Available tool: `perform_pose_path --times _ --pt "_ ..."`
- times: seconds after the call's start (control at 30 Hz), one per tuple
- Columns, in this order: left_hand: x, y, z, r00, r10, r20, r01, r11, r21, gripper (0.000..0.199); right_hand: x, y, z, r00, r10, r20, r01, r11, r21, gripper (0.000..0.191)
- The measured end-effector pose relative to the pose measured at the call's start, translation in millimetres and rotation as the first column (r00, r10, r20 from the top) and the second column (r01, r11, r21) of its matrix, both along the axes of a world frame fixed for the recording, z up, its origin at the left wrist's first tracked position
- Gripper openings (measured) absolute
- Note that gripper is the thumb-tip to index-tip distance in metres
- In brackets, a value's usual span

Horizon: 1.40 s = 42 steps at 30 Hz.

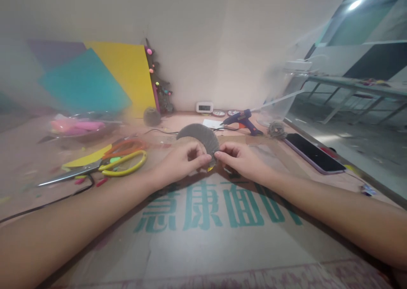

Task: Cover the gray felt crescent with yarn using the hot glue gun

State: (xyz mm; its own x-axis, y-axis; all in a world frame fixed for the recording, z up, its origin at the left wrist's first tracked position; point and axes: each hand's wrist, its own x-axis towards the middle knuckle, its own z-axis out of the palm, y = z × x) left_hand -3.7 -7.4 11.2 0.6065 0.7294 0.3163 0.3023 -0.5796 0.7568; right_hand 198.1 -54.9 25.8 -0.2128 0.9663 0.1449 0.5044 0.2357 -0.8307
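Note:
A dark grey crescent [203,134], its surface finely ribbed as if wound with yarn, is held up over the cardboard sheet [203,251] with green printed characters. My left hand [189,159] pinches its lower end between thumb and fingers. From the other side, my right hand [238,159] grips the same end, thumb close to the left thumb. A small yellow bit [210,168] shows below the fingertips; what it belongs to I cannot make out.
Scissors [95,166] with yellow and orange handles lie at left, near a plastic bag of pink material [76,126]. Behind are a blue glue gun [243,120], a small clock [204,107] and coloured sheets [127,77]. A phone [313,153] and a grey yarn ball [276,130] lie right.

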Motion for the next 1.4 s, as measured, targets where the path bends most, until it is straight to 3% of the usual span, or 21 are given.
perform_pose_path --times 0.07,0.2,0.3,0.57,0.7,1.07,1.4 --pt "-0.3 -5.3 0.9 0.999 0.001 0.036 -0.001 1.000 0.018 0.025 -0.8 -0.7 -0.3 0.999 -0.006 -0.031 0.006 1.000 -0.004 0.029" --pt "-0.1 -14.9 1.7 0.990 -0.141 -0.011 0.141 0.990 -0.001 0.053 -0.6 0.7 -3.0 0.998 0.022 -0.066 -0.021 1.000 0.006 0.025" --pt "1.0 -17.5 1.4 0.985 -0.156 -0.067 0.157 0.988 0.010 0.060 0.5 2.4 -5.2 0.996 0.043 -0.080 -0.043 0.999 0.004 0.024" --pt "1.0 -16.1 0.0 0.992 -0.120 -0.038 0.121 0.993 0.016 0.051 1.8 3.7 -5.1 1.000 0.010 -0.029 -0.009 1.000 0.018 0.025" --pt "0.6 -15.4 -0.4 0.991 -0.116 -0.063 0.121 0.990 0.078 0.044 1.5 3.9 -6.2 0.998 0.037 -0.054 -0.038 0.999 -0.022 0.023" --pt "1.2 -13.0 -2.6 0.989 -0.118 -0.094 0.134 0.973 0.187 0.032 1.3 4.0 -6.7 0.997 0.077 0.020 -0.078 0.997 0.020 0.022" --pt "1.8 -13.3 -1.4 0.991 -0.072 -0.111 0.096 0.970 0.223 0.034 0.8 3.4 -9.1 0.993 0.113 -0.036 -0.113 0.994 -0.011 0.020"
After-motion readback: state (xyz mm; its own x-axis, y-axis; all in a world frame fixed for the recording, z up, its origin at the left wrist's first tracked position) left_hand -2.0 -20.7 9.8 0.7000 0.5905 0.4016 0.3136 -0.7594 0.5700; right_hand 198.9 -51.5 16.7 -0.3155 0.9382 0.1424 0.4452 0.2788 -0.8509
